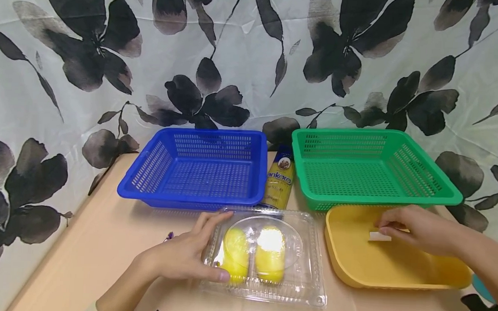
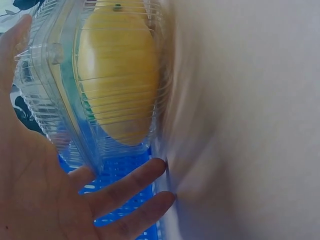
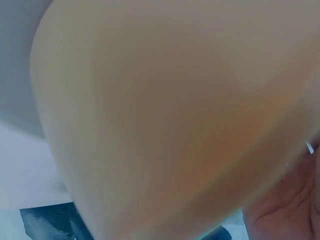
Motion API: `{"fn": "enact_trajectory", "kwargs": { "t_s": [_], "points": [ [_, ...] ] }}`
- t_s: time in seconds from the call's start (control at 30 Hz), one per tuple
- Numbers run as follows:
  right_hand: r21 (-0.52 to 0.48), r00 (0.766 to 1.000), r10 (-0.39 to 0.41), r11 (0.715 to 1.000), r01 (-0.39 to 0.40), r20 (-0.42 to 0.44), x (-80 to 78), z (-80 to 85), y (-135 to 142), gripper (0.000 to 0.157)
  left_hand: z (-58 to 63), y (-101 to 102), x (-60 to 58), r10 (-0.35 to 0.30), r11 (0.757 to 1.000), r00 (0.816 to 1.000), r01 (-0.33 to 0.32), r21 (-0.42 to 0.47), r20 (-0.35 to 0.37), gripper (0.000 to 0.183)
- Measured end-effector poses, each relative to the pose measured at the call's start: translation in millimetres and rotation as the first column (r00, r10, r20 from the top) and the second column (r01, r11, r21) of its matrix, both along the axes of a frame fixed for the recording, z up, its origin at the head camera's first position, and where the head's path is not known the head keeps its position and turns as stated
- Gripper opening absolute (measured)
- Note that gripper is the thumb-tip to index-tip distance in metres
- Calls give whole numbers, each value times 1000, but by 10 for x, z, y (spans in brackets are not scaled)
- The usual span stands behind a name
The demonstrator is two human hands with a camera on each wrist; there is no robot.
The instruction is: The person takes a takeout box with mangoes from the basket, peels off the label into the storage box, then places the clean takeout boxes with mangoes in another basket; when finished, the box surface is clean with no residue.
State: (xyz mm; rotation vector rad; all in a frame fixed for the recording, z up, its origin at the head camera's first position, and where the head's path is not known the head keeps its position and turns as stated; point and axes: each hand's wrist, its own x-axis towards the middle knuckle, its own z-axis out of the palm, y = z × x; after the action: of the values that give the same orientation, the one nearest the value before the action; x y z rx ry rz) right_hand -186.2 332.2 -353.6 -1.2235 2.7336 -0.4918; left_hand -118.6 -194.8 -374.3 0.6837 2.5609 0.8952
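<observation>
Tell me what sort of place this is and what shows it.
Probably an indoor tabletop set up for handling things: a floral-print sheet hangs behind the table, which holds a blue basket and a green basket.

A blue basket [image 1: 212,181] and, to its right, a green basket [image 1: 348,178], both with slotted walls, sit toward the back of the pale counter [image 1: 116,221]. Between them is a yellow-and-blue packet [image 1: 279,180] lettered "ankara". Behind hangs a whitish sheet [image 1: 246,34] with dark flowers. A teal object [image 1: 482,288] shows partly at far right.
</observation>
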Motion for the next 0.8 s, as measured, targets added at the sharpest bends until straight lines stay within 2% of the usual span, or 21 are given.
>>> {"fn": "enact_trajectory", "kwargs": {
  "t_s": [0.17,0.3,0.43,0.53,0.8],
  "points": [
    [72,995,-26,997,19,92,39,-21,6,4,12,-4,-15,-15,1000,1000,15,-10,8,116],
    [84,986,-26,996,12,168,42,-31,-2,8,1,-1,-14,-19,1000,1000,19,-3,4,115],
    [37,972,46,998,-56,231,29,-85,-9,1,-20,-8,-16,-26,1000,1000,26,1,-3,115],
    [24,966,74,996,-83,248,34,-105,-30,8,-28,-16,-16,-31,1000,1000,31,1,5,114],
    [130,966,-77,990,45,249,91,-21,-38,25,-48,-15,-26,-41,999,999,41,2,-5,115]
  ]
}}
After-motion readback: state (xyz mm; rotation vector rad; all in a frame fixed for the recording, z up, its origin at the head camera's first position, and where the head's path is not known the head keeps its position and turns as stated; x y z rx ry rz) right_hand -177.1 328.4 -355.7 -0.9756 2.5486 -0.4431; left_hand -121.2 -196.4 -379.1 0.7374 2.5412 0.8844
